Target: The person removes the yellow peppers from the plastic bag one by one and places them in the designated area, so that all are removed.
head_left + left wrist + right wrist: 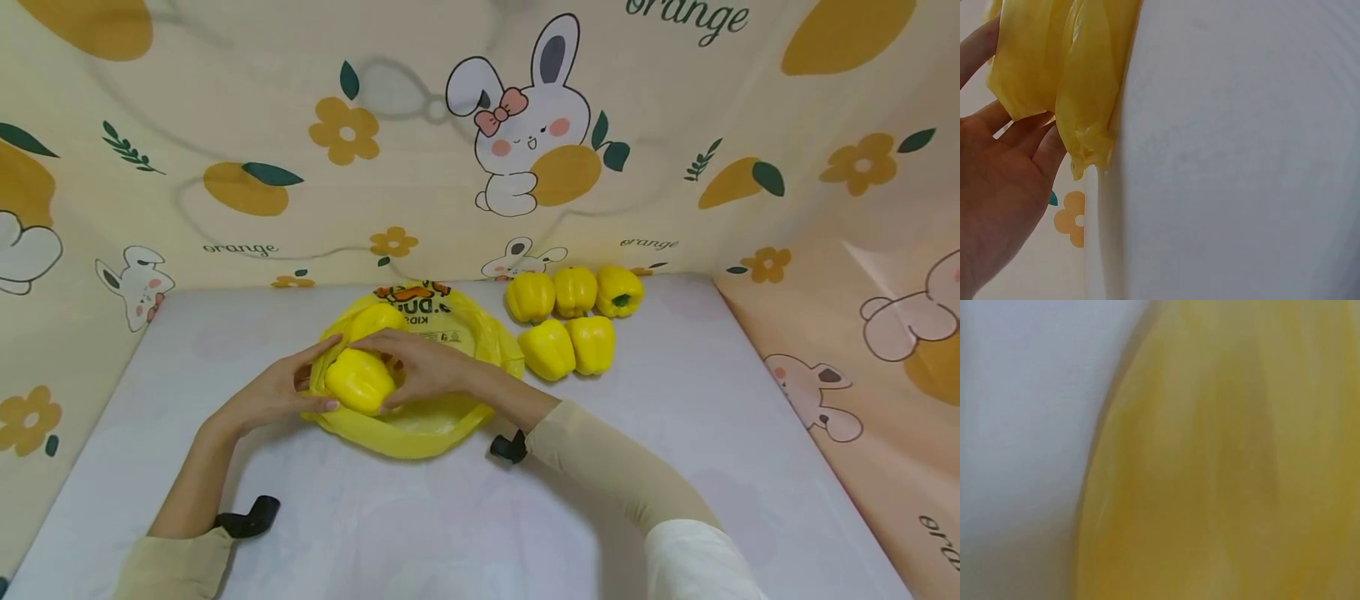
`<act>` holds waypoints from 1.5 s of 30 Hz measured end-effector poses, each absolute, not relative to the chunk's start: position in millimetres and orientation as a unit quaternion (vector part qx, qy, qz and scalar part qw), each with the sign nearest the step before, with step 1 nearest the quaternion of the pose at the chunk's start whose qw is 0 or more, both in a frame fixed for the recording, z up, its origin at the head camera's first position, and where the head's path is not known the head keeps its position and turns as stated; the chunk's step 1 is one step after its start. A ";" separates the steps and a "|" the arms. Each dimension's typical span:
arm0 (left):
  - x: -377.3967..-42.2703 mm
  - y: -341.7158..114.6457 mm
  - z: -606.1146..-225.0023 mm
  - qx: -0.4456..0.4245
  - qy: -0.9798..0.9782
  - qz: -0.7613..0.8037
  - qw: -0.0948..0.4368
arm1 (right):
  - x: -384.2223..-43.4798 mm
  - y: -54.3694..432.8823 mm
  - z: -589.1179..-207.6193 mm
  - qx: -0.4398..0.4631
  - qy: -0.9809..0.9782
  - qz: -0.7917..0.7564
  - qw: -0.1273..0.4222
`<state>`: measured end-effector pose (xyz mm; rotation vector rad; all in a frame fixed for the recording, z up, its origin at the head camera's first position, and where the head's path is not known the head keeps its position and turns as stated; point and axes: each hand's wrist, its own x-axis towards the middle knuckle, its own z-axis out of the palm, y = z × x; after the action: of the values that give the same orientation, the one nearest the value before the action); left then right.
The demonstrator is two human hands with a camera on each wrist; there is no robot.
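Observation:
A yellow plastic bag lies spread open on the table, with dark print on its far inner side. Inside its left part is one yellow bell pepper, with another bell pepper nearer the front. My right hand reaches over the bag and grips this nearer pepper from the right. At the bag's left side, my left hand holds the rim between thumb and fingers, close beside the same pepper. In the left wrist view, fingers of the left hand lie behind the crumpled bag. The right wrist view shows only blurred yellow plastic.
Several yellow bell peppers stand in two rows right of the bag, near the back wall. A patterned cloth hangs behind and beside the white table. Black wrist mounts stick out from both forearms.

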<state>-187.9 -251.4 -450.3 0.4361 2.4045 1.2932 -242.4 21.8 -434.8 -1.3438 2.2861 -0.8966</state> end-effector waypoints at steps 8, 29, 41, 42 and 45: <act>-185.3 -250.3 -448.8 0.144 0.864 0.443 0.191 | -238.4 38.6 -427.7 -0.423 0.772 -0.428 0.206; -189.8 -250.8 -439.6 0.146 0.883 0.405 0.190 | -243.1 103.9 -405.6 -0.358 0.783 -0.495 0.121; -186.1 -249.7 -441.7 0.143 0.885 0.403 0.184 | -241.8 145.7 -402.0 -0.325 0.802 -0.495 0.082; -185.7 -249.2 -442.5 0.144 0.886 0.402 0.182 | -241.7 148.4 -401.3 -0.323 0.804 -0.494 0.079; -185.4 -247.9 -444.7 0.146 0.887 0.401 0.175 | -241.1 156.5 -399.3 -0.318 0.809 -0.489 0.072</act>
<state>-185.4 -247.9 -444.7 0.4134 2.5133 1.1373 -241.1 156.5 -399.3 -0.9553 2.4319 -1.4697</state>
